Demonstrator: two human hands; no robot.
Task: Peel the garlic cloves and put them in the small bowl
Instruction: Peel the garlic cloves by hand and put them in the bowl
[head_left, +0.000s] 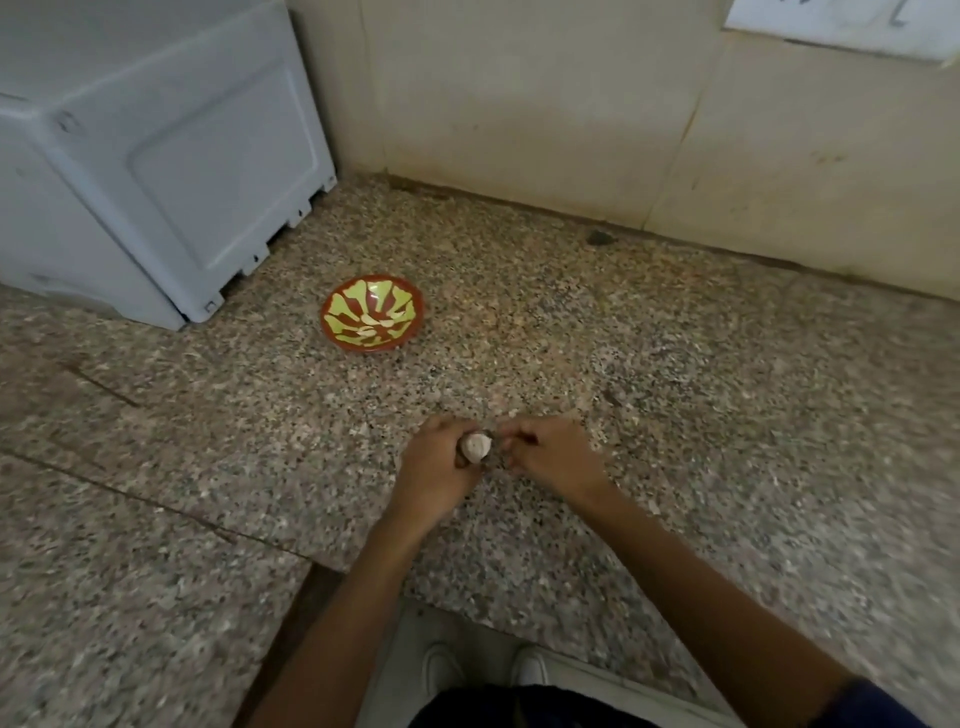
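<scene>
Both forearms are extending from the lower frame toward centre. The left hand (439, 457) is curling closed; the right hand (545, 454) is pinching beside it.

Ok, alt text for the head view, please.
Two hands meet over a speckled stone counter: the left hand grips a garlic bulb while the right hand picks at it. Behind them sits a small red and yellow bowl holding pale pieces, beside a grey appliance.

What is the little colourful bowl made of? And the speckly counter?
The bowl looks like glazed pottery or shiny plastic: red-brown rim, glossy yellow-green pattern; I can't tell which. The counter looks like polished stone, maybe granite, going by its fine pink, grey and black speckles.
</scene>
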